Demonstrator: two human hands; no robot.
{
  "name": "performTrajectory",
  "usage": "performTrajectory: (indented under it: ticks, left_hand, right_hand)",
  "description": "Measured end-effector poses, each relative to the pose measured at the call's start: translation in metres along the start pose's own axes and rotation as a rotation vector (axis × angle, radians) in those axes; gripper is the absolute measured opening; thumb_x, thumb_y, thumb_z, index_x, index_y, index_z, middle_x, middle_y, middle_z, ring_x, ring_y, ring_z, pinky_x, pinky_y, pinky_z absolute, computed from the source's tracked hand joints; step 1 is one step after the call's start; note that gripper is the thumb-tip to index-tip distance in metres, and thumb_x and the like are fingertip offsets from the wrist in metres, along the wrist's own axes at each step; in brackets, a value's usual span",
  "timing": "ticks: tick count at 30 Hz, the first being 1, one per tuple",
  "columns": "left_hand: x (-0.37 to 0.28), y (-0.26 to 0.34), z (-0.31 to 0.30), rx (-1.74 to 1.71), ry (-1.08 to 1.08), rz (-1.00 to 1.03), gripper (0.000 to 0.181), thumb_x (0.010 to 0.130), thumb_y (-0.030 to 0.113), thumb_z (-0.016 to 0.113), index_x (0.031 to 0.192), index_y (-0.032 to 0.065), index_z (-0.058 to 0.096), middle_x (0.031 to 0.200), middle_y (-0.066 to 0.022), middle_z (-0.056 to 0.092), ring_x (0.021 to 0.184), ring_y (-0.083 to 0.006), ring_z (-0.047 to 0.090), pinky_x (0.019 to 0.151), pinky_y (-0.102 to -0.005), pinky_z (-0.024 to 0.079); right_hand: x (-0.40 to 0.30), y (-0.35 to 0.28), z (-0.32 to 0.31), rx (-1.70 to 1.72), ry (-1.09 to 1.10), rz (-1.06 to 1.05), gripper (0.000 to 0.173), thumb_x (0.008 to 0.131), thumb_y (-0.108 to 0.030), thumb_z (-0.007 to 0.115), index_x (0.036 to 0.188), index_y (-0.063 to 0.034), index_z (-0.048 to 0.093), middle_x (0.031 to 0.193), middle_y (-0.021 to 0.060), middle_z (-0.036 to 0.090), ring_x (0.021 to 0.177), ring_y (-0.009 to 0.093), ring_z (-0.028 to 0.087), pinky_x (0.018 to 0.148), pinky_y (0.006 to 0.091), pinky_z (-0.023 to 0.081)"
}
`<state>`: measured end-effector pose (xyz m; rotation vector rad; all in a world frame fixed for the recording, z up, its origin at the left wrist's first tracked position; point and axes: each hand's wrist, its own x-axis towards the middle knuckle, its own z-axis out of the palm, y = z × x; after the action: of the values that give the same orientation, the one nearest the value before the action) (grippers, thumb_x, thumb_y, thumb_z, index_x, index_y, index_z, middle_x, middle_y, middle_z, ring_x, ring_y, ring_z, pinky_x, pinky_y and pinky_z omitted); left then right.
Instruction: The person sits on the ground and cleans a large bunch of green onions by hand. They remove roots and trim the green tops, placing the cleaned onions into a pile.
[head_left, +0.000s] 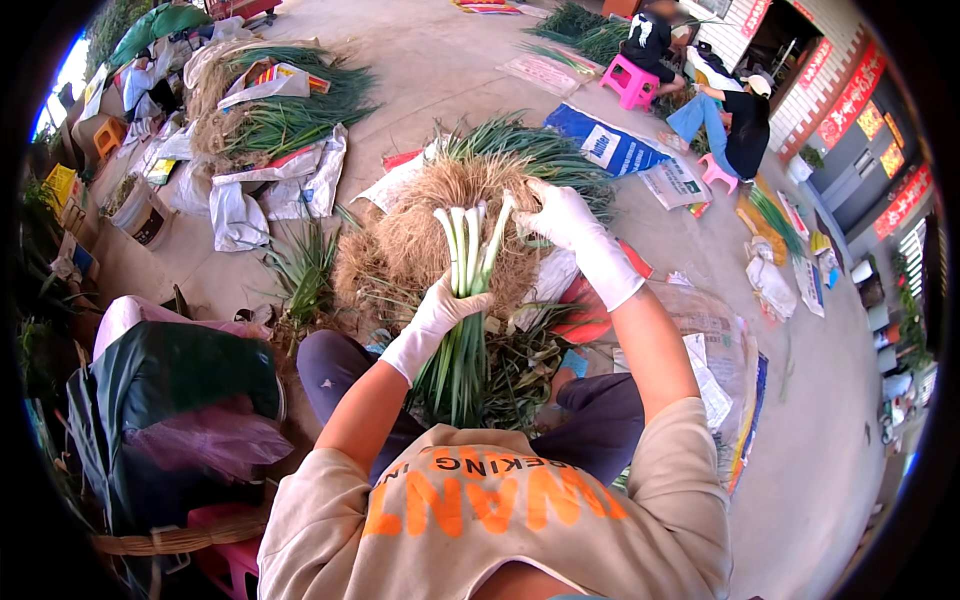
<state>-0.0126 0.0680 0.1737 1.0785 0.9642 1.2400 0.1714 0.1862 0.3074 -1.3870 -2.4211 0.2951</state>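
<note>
My left hand (448, 309), in a white glove, grips a small bunch of green onions (466, 251). Their white ends point away from me, and the green leaves hang towards my lap. My right hand (562, 214), gloved as well, is beside the white tip of the rightmost stalk, its fingers bent near the dry roots. Whether they pinch anything is hard to see. Just beyond both hands lies a heap of green onions with shaggy tan roots (420, 191) and dark green leaves (517, 142). Loose trimmed leaves (525, 375) lie between my legs.
At left, a person sits close by with a dark green cloth (187, 367) over the lap. A white bucket (139, 214) and another onion pile (277, 120) stand farther off. Two people sit on pink stools (628, 81) at upper right. A blue sack (604, 142) lies on the concrete.
</note>
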Motion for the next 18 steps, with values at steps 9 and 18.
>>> performTrajectory:
  ticks: [9,18]
  left_hand:
    - [0.008,0.025,0.022,-0.075,-0.006,-0.276,0.02,0.078,0.015,0.075,0.092,0.0043,0.065,0.07,-0.0025,0.064,0.056,-0.0103,0.058,0.053,-0.0243,0.047]
    - [0.006,0.035,0.027,-0.041,-0.045,-0.307,0.021,0.08,0.015,0.071,0.097,0.0041,0.066,0.079,-0.0033,0.066,0.059,-0.0103,0.058,0.053,-0.0248,0.047]
  right_hand:
    - [-0.008,-0.017,0.008,-0.181,0.102,-0.056,0.049,0.071,-0.037,0.067,0.11,-0.008,0.061,0.095,0.015,0.067,0.081,0.031,0.065,0.071,0.0409,0.052]
    - [-0.013,0.037,0.042,-0.18,0.316,-0.381,0.013,0.081,-0.019,0.056,0.088,-0.0104,0.063,0.07,0.0089,0.064,0.062,0.028,0.063,0.055,0.0381,0.05]
